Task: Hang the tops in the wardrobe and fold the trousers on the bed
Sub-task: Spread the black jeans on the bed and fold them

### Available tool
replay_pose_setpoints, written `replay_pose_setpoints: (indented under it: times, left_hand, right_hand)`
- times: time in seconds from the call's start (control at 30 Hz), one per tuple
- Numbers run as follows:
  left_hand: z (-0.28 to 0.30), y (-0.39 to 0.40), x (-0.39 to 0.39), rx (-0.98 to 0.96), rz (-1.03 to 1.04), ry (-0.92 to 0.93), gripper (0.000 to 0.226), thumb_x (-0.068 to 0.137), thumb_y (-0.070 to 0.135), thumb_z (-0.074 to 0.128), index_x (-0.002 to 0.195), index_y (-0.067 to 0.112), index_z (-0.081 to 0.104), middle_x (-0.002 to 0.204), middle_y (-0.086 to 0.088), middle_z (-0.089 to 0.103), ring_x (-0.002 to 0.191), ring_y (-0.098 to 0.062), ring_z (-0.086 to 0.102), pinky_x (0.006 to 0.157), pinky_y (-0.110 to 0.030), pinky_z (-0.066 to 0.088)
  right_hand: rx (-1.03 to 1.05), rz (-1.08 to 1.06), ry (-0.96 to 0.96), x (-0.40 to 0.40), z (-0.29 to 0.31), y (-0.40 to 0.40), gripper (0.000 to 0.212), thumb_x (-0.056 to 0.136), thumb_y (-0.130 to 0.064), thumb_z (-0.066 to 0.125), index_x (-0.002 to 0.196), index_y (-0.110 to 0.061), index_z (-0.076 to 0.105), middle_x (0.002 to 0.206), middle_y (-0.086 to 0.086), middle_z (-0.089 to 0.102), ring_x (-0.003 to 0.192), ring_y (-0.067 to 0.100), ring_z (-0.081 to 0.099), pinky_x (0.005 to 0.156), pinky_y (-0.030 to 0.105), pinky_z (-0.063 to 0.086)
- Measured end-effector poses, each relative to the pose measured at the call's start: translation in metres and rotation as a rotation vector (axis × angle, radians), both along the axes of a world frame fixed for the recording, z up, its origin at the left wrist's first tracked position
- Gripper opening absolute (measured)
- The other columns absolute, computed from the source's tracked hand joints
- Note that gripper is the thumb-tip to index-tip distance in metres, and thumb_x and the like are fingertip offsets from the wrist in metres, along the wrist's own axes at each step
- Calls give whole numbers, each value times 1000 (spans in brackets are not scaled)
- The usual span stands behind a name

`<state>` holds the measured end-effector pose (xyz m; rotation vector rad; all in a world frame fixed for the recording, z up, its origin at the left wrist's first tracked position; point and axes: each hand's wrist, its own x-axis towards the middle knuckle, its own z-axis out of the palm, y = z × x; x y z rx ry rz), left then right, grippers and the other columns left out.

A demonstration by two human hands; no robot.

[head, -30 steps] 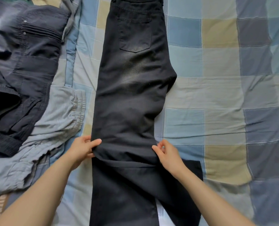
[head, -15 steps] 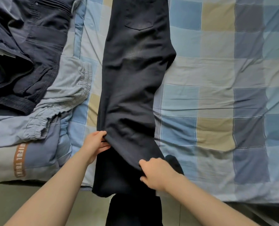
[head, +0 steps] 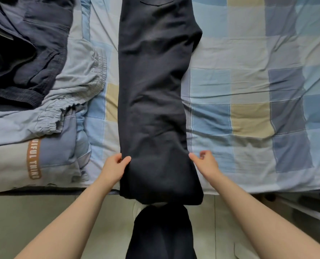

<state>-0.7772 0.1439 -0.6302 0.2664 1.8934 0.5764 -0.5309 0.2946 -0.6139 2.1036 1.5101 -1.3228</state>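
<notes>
Black trousers point(head: 153, 94) lie lengthwise down the checked bed point(head: 249, 75), legs laid together, the lower end doubled near the bed's edge. Left hand point(head: 112, 170) pinches the cloth's left edge, fingers clamped on it; right hand point(head: 205, 163) touches the right edge, fingers loosely curled, holding nothing. Folding looks barely begun. Count: one pair in hand, and at least two more garments heaped at left, one dark point(head: 24, 53), one grey point(head: 75, 86). No wardrobe shows.
</notes>
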Motion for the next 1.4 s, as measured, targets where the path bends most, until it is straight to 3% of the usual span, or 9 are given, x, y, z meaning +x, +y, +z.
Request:
replay_pose_setpoints:
  times: [0.2, 0.4, 0.5, 0.67, 0.83, 0.93, 1.13, 1.27, 1.4]
  left_hand:
    - [-2, -33, -9, 45, 280, -156, 24, 93, 37, 46, 83, 19, 59, 76, 3, 56, 76, -21, 50, 71, -37, 44]
    - [-14, -53, 3, 74, -232, 124, 7, 84, 28, 66, 89, 24, 65, 100, -3, 62, 92, -23, 62, 84, -37, 50]
    - [-14, -58, 11, 66, -134, 8, 40, 76, 45, 69, 105, 17, 71, 117, -1, 61, 102, -12, 64, 94, -34, 52]
    - [22, -52, 24, 103, 65, -305, 21, 89, 24, 69, 108, 16, 71, 102, 6, 75, 96, -9, 70, 79, -22, 51]
    - [47, -70, 16, 124, 27, -250, 13, 89, 24, 68, 94, 14, 73, 84, 3, 74, 67, -7, 65, 57, -21, 45]
    - [42, -95, 18, 77, 8, -262, 13, 93, 23, 63, 100, 18, 72, 92, 1, 75, 81, -14, 68, 68, -30, 49]
    - [35, -123, 29, -37, 111, -336, 30, 100, 36, 50, 108, 17, 72, 103, 2, 75, 99, -15, 69, 89, -34, 50]
    - [18, -143, 30, -93, 108, -163, 44, 91, 47, 58, 80, 5, 59, 73, 1, 65, 70, -20, 55, 72, -35, 42]
    - [15, -147, 39, -130, -52, -133, 24, 86, 16, 71, 91, 8, 49, 82, -9, 72, 77, -24, 67, 71, -36, 53]
  right_hand:
    - [-232, 41, 263, 2, 1, -32, 32, 89, -19, 64, 64, -16, 45, 58, -7, 42, 56, 9, 38, 50, 17, 30]
    - [-134, -34, 296, 8, -9, -60, 26, 85, -24, 69, 107, -18, 57, 125, 5, 47, 118, 16, 48, 85, 25, 39]
    - [-122, -134, 341, 5, -10, -64, 35, 81, -32, 73, 109, -19, 57, 122, 8, 52, 110, 21, 58, 87, 31, 50]
    - [-282, 31, 371, -1, 7, -67, 15, 89, -28, 63, 87, -14, 68, 88, 2, 70, 70, 8, 66, 61, 17, 49]
    - [-234, -285, 555, 28, 34, -71, 23, 96, -30, 54, 104, -15, 70, 105, 0, 73, 100, 17, 68, 90, 33, 50]
    - [-347, -199, 489, 41, 31, -95, 29, 96, -33, 53, 114, -13, 67, 109, 0, 72, 106, 18, 66, 96, 38, 50]
    - [-449, -144, 491, 43, 33, -112, 29, 96, -36, 53, 108, -17, 71, 105, -7, 73, 98, 5, 67, 89, 27, 47]
    - [-284, -47, 372, 58, 26, -130, 15, 94, -18, 57, 97, -7, 67, 92, -6, 69, 84, 5, 61, 73, 14, 43]
    - [-287, 40, 283, 55, 25, -138, 20, 87, -16, 60, 105, -19, 52, 105, -3, 66, 99, 11, 63, 84, 28, 53]
